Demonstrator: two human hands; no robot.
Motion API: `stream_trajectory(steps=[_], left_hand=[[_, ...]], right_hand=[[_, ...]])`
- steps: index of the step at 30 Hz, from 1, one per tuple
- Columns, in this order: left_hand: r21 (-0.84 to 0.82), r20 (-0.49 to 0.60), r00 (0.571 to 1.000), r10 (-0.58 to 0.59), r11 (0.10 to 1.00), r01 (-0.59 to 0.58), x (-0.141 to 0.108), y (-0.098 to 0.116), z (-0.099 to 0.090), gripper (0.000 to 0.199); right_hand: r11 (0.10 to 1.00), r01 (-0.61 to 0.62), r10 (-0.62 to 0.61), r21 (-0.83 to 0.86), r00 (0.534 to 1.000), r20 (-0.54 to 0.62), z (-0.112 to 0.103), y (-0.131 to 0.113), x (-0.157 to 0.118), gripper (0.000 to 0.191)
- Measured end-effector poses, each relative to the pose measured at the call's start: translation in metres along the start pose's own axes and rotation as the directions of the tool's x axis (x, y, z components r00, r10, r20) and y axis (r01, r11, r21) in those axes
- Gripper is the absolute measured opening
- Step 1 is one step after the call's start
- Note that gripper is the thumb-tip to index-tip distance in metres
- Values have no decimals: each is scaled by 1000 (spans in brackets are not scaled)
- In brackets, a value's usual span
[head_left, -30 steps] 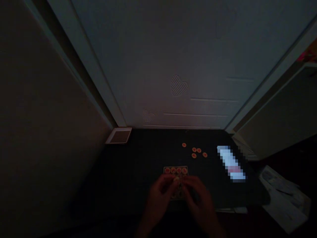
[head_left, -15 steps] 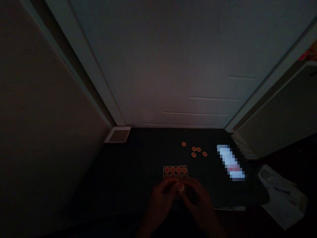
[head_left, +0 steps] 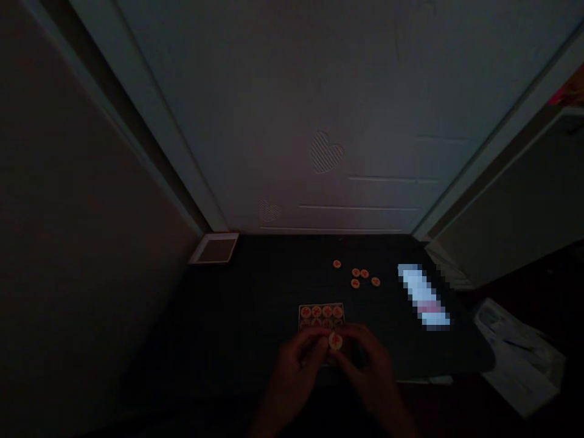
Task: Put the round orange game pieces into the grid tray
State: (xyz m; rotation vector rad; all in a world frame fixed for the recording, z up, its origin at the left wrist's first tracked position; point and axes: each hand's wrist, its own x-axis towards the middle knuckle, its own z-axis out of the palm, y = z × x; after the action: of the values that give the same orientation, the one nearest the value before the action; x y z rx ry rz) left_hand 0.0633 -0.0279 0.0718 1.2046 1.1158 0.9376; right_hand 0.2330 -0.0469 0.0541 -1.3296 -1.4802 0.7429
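Note:
A round, pale xiangqi piece (head_left: 336, 340) with a red mark on its face is held up between the fingertips of both hands. My right hand (head_left: 371, 359) pinches it from the right. My left hand (head_left: 298, 364) is closed too, its thumb and finger at the piece's left edge. Under the hands lies a shallow box (head_left: 299, 315) with similar pieces in rows; my hands cover its nearer part. Farther off, a few loose xiangqi pieces (head_left: 356, 283) lie on the dark table (head_left: 237, 328).
An empty-looking shallow tray or lid (head_left: 219, 250) lies at the table's back left corner. To the right is a bright, pixelated, phone-like object (head_left: 423, 298). Papers (head_left: 520, 359) lie past the right edge. A pale panel with embossed hearts (head_left: 326, 152) rises behind the table.
The piece between my fingers has turned so that its marked face shows more fully. My hands stay over the box, and the view has shifted slightly.

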Motion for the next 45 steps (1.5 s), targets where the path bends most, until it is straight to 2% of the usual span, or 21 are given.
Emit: stream_trajectory(steps=[10, 17, 20, 22, 26, 30, 37, 45], left_hand=[[-38, -14, 1000, -26, 999, 26, 1, 4, 2, 22], [4, -27, 999, -37, 999, 37, -1, 8, 1, 23], [82, -56, 998, -17, 996, 22, 0, 3, -10, 23], [122, -116, 993, -16, 992, 30, 1, -3, -22, 26], [206, -268, 963, 24, 978, 33, 9, -17, -46, 29], [322, -334, 939, 83, 946, 30, 16, -31, -58, 28], [440, -307, 937, 165, 898, -14, 18, -48, -59, 22], [469, -274, 948, 160, 883, -14, 18, -50, -58, 21]], right_hand=[[1000, -13, 13, 28, 1000, -8, -1, -4, 0, 23], [983, -150, 143, 105, 987, 70, -3, -6, 0, 25], [966, -191, 186, 175, 981, 47, -6, -1, 0, 26], [949, -218, 222, 226, 975, 8, -9, 6, 1, 28], [921, -242, 283, 304, 954, -97, -13, 25, 3, 32], [890, -263, 335, 372, 931, -143, -14, 40, 3, 35], [866, -300, 381, 400, 914, -139, -15, 46, 2, 38], [860, -324, 395, 394, 912, -113, -15, 48, 5, 36]])
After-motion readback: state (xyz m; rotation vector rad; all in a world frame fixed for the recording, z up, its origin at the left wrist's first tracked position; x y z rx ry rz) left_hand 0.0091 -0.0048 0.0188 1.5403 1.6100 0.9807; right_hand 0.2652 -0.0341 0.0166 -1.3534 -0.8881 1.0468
